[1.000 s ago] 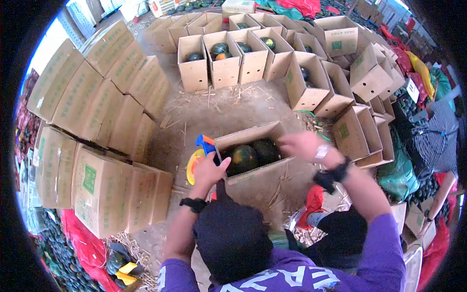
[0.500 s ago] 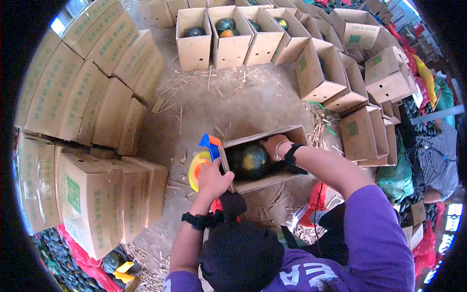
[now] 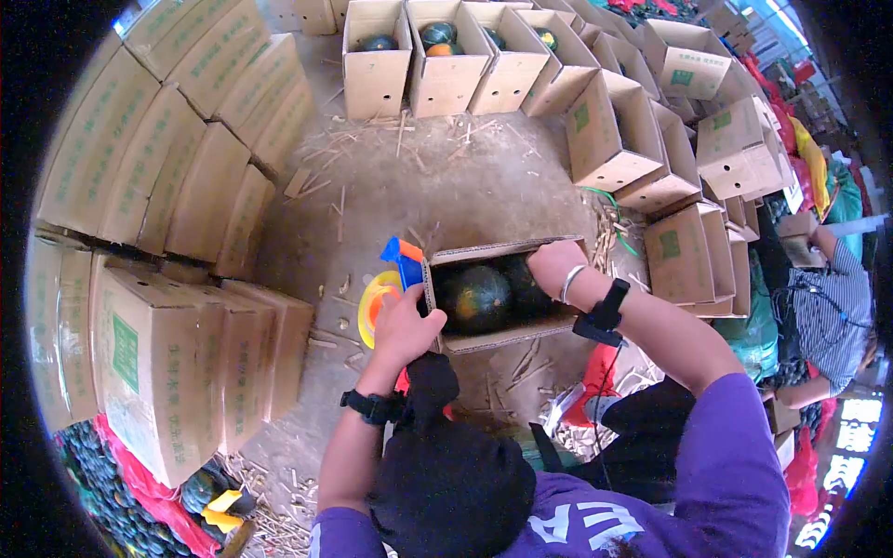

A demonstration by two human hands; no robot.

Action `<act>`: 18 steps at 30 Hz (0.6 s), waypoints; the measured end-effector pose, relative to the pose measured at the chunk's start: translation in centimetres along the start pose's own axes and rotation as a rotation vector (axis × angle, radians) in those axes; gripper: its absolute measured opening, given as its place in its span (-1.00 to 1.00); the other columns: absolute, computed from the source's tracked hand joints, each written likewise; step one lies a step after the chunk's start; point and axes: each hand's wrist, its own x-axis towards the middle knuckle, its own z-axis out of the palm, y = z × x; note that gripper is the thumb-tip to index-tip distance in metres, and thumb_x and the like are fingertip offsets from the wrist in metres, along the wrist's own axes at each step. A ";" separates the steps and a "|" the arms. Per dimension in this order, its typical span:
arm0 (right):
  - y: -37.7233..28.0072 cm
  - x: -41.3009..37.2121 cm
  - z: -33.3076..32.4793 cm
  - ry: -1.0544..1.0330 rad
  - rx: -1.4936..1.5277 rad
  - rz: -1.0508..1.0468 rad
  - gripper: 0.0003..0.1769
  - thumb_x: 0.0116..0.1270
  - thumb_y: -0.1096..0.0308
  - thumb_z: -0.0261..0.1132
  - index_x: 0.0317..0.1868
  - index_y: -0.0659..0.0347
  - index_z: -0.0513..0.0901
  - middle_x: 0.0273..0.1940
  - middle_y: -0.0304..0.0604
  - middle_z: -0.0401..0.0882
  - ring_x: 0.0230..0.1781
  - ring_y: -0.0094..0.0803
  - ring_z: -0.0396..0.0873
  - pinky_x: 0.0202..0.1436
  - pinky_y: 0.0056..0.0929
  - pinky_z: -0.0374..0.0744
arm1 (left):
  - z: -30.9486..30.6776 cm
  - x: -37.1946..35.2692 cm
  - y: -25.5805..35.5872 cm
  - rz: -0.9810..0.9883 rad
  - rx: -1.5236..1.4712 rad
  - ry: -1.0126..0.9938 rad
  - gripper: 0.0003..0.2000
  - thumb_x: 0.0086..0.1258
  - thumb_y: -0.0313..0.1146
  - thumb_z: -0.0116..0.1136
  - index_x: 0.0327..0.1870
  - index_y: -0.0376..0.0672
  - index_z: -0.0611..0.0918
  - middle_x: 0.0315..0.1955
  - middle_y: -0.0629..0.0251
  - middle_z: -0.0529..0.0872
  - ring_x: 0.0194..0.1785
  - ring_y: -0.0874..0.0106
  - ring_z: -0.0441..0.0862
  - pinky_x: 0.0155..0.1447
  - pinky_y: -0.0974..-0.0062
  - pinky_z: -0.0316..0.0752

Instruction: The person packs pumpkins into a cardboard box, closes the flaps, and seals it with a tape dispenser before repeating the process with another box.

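Observation:
An open cardboard box [image 3: 507,346] stands on the floor before me. Inside sit a dark green pumpkin [image 3: 477,298] with a yellow-orange patch and a second dark pumpkin [image 3: 528,284] on its right. My left hand [image 3: 406,327] is closed round a blue and orange tape dispenser [image 3: 406,260] with a yellow tape roll [image 3: 370,299], beside the box's left wall. My right hand [image 3: 560,267], with curled fingers, is at the right end of the box, above the second pumpkin. Its fingertips are hidden, so what they hold cannot be made out.
Closed cartons [image 3: 177,372] are stacked along the left. Open boxes [image 3: 377,84], some with pumpkins, line the back and right. Wood scraps [image 3: 326,177] litter the floor. At the far right a person in a striped shirt [image 3: 828,321] handles a small box [image 3: 798,237].
My right hand has risen from inside the box to near its right rim. The second pumpkin now shows more clearly. My left hand keeps its hold on the tape dispenser.

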 end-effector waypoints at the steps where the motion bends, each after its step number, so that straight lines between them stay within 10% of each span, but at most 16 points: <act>1: -0.4 -0.2 -0.7 -0.022 0.023 -0.045 -0.68 0.05 0.32 0.21 -0.15 0.16 0.63 -0.35 -0.01 0.64 -0.29 -0.11 0.62 -0.19 -0.25 0.57 | 0.0 0.0 0.0 -0.011 -0.003 -0.003 -0.46 0.01 -0.15 0.07 0.11 -0.09 0.46 -0.06 -0.18 0.43 0.08 0.00 0.41 0.15 0.24 0.33; 6: -2.9 2.5 -0.9 -0.176 0.536 -0.409 0.05 -0.27 0.10 0.45 0.29 0.09 0.15 -0.03 0.16 0.49 0.04 -0.01 0.44 0.11 -0.22 0.41 | 0.4 0.3 0.1 -0.014 0.035 -0.020 -0.46 0.01 -0.14 0.08 0.11 -0.08 0.47 -0.07 -0.18 0.44 0.06 0.01 0.43 0.15 0.24 0.33; 18: -3.1 1.0 -0.3 -0.200 0.509 -0.036 -0.11 -0.22 -0.13 0.35 -0.01 0.45 0.36 -0.04 0.29 0.45 -0.03 0.09 0.45 0.02 -0.22 0.45 | 1.0 1.0 0.0 0.012 0.045 0.045 -0.50 0.01 -0.14 0.05 0.06 -0.05 0.51 -0.10 -0.22 0.46 0.02 -0.04 0.45 0.12 0.21 0.35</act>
